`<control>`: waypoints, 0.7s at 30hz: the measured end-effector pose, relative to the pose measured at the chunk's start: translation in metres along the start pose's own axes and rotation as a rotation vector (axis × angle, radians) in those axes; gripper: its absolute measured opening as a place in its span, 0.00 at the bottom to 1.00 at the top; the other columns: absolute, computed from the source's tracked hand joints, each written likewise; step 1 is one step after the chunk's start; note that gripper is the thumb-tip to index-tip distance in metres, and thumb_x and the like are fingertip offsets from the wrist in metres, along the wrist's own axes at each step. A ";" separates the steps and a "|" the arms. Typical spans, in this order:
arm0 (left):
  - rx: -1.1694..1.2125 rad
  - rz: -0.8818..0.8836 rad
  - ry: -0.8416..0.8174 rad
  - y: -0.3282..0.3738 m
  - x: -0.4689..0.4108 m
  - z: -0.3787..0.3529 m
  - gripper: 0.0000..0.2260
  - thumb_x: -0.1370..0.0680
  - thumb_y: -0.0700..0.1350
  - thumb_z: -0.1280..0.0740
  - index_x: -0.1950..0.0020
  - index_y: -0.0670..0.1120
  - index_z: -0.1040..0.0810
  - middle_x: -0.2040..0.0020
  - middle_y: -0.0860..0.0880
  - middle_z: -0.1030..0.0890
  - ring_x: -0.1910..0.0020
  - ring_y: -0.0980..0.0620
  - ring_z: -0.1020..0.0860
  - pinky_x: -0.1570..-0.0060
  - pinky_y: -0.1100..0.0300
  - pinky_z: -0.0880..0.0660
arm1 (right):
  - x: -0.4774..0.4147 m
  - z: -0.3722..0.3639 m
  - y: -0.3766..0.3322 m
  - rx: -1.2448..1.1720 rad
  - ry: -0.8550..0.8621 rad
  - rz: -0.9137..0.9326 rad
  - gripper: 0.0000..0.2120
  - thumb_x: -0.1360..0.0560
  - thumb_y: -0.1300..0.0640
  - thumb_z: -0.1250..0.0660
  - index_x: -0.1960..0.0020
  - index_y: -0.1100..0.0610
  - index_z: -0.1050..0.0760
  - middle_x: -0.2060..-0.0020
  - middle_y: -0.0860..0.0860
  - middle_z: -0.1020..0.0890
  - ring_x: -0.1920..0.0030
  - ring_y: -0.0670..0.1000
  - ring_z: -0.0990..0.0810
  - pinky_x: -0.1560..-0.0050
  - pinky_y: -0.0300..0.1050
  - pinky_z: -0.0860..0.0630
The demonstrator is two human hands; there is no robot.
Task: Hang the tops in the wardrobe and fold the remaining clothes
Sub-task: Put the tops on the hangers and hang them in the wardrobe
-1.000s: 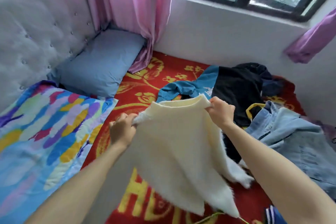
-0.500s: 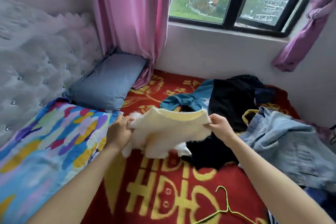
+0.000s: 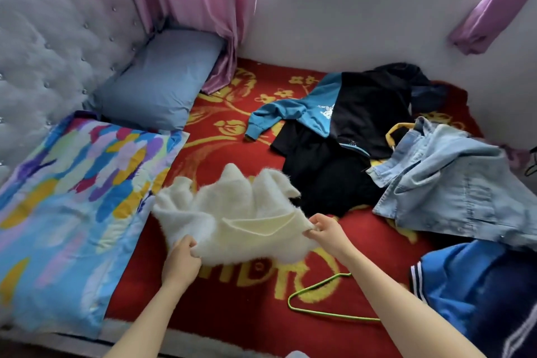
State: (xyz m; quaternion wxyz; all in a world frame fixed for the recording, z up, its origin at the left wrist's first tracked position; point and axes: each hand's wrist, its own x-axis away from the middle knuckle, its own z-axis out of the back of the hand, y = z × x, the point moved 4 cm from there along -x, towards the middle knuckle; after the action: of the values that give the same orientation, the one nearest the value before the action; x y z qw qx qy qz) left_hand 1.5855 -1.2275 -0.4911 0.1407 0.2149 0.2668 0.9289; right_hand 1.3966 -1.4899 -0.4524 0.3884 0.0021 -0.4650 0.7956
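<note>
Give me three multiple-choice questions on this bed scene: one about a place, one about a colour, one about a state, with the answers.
1. Where does the hanger lie relative to the sweater?
A. Farther away, to the left
B. Nearer the person, to the right
C. Hidden beneath it

2. What colour is the hanger?
A. Pink
B. Black
C. Green

3. What are the left hand and the right hand doing?
A. Both grip the sweater
B. Both lie open
C. Only one grips the sweater

Answers:
1. B: its wire shows below and right of the sweater, beside the right forearm.
2. C: the thin wire is bright yellow-green.
3. A: each hand's fingers are curled on one near edge of the sweater.
</note>
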 end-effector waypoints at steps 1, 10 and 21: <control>-0.008 0.000 0.015 -0.001 0.001 0.004 0.12 0.30 0.33 0.37 0.66 0.47 0.35 0.59 0.45 0.29 0.54 0.40 0.29 0.60 0.52 0.34 | 0.003 0.001 -0.004 -0.031 0.005 0.027 0.09 0.28 0.61 0.31 0.61 0.53 0.30 0.71 0.45 0.29 0.69 0.43 0.33 0.70 0.35 0.39; 0.344 -0.112 -0.388 0.029 0.017 0.008 0.25 0.37 0.40 0.35 0.41 0.50 0.31 0.48 0.47 0.24 0.45 0.47 0.26 0.56 0.65 0.28 | 0.036 -0.008 -0.068 -0.174 0.008 0.255 0.12 0.28 0.63 0.30 0.61 0.48 0.29 0.70 0.43 0.28 0.71 0.40 0.31 0.67 0.35 0.36; 0.483 -0.121 -0.367 0.042 0.042 0.000 0.16 0.34 0.54 0.36 0.58 0.42 0.22 0.66 0.53 0.24 0.66 0.57 0.27 0.67 0.65 0.33 | 0.043 -0.016 -0.091 -0.230 0.130 0.246 0.10 0.27 0.65 0.32 0.61 0.52 0.27 0.69 0.46 0.27 0.68 0.43 0.32 0.65 0.37 0.36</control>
State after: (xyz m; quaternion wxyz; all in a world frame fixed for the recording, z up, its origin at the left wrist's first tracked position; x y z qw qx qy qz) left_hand 1.5427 -1.2461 -0.4534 0.1866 0.3900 0.4624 0.7741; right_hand 1.4289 -1.4277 -0.3787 0.3151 -0.1506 -0.5234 0.7772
